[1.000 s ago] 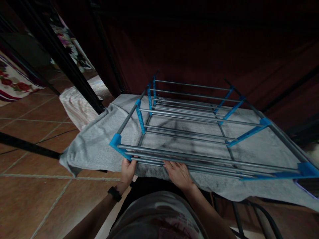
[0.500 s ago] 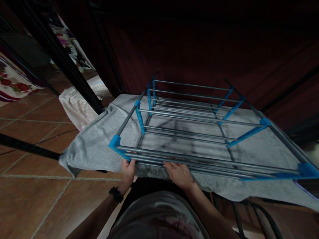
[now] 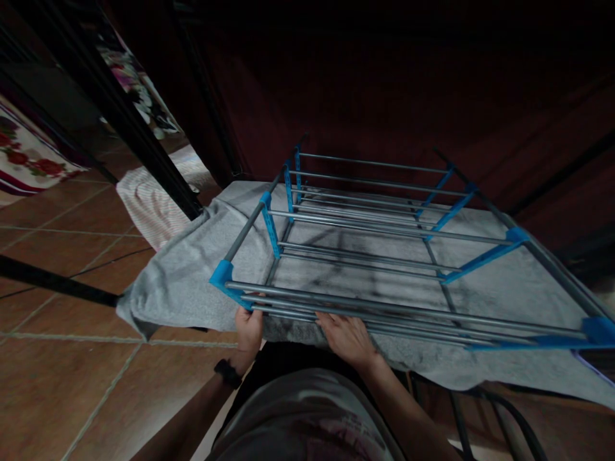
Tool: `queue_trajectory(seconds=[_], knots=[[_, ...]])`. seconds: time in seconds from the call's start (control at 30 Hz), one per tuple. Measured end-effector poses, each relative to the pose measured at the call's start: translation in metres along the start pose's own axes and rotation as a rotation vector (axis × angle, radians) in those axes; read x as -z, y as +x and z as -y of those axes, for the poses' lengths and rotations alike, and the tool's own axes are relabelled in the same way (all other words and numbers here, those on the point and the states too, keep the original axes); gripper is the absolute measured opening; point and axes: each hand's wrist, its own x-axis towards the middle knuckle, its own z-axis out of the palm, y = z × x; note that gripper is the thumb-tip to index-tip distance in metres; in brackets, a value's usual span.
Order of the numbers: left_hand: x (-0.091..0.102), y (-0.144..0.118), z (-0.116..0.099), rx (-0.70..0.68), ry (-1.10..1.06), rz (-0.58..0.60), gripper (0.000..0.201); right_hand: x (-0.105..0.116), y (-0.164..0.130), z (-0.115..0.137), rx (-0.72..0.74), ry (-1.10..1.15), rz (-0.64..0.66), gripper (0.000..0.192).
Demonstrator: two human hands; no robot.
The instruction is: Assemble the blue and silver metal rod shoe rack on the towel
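A rack of grey metal tubes with blue plastic joints (image 3: 391, 232) lies on its side on a grey cloth (image 3: 187, 275). My left hand (image 3: 248, 328) is closed around the near rods at the rack's left end, just beside a blue corner joint (image 3: 222, 274). Further right, my right hand (image 3: 350, 338) has its fingers on the lowest near rods, the fingertips partly hidden behind them. Both hands rest at the rack's near side, close to my body.
A dark red curtain (image 3: 384, 96) hangs behind the rack. Black metal posts (image 3: 120, 128) stand at the left, over a tiled floor (image 3: 57, 378). A striped cloth (image 3: 158, 205) lies beyond the grey one. Curved black tubing (image 3: 509, 410) sits low at the right.
The view has shifted very slightly. Both hands keep their places on the rack, which stays where it was.
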Motion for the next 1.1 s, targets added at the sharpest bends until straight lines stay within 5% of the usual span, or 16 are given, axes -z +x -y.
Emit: queue_trajectory(seconds=[0.33,0.63,1.1], knots=[[0.014,0.011,0.000,0.048,-0.030,0.097,0.028,0.000,-0.002,0.011,-0.065,-0.019,-0.005,0.033],[0.021,0.026,-0.004,-0.040,0.042,0.195,0.021,-0.002,0.026,0.038,0.056,-0.005,-0.056,0.035],[0.013,0.022,-0.006,-0.088,0.048,0.124,0.022,-0.007,0.033,0.037,0.067,0.015,-0.028,0.033]])
